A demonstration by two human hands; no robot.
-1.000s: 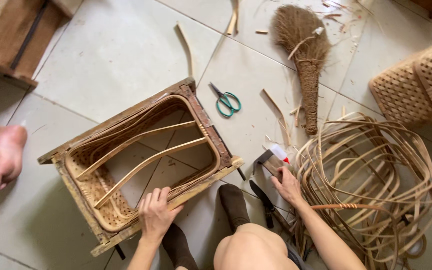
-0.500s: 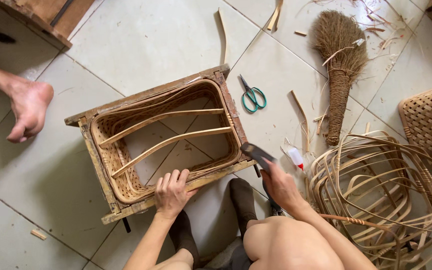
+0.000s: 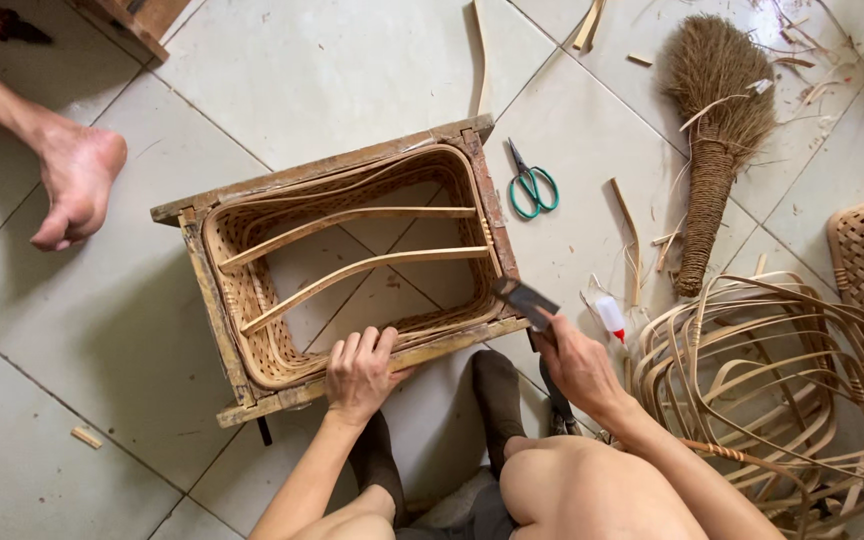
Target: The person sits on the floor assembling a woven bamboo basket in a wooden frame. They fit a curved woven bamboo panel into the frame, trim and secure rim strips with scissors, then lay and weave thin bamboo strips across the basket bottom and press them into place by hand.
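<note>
Rattan weave lines the wooden frame (image 3: 214, 300) whose near rail the left hand (image 3: 359, 373) rests on, fingers spread flat and gripping nothing; the right hand (image 3: 578, 362) is closed round a dark flat-bladed tool (image 3: 524, 299) held at the frame's right near corner. Beside it lie a small glue bottle (image 3: 609, 317), green scissors (image 3: 530, 187), a brush broom (image 3: 714, 120) and coiled cane strips (image 3: 772, 380); another person's bare foot (image 3: 77, 180) rests at far left

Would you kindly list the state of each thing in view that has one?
wooden frame: lying on the floor, open side up, half-woven basket inside
left hand: flat on the frame's near rail
right hand: gripping a dark flat tool at the frame's corner
scissors: closed, on the tiles
glue bottle: lying down
broom: lying flat
</note>
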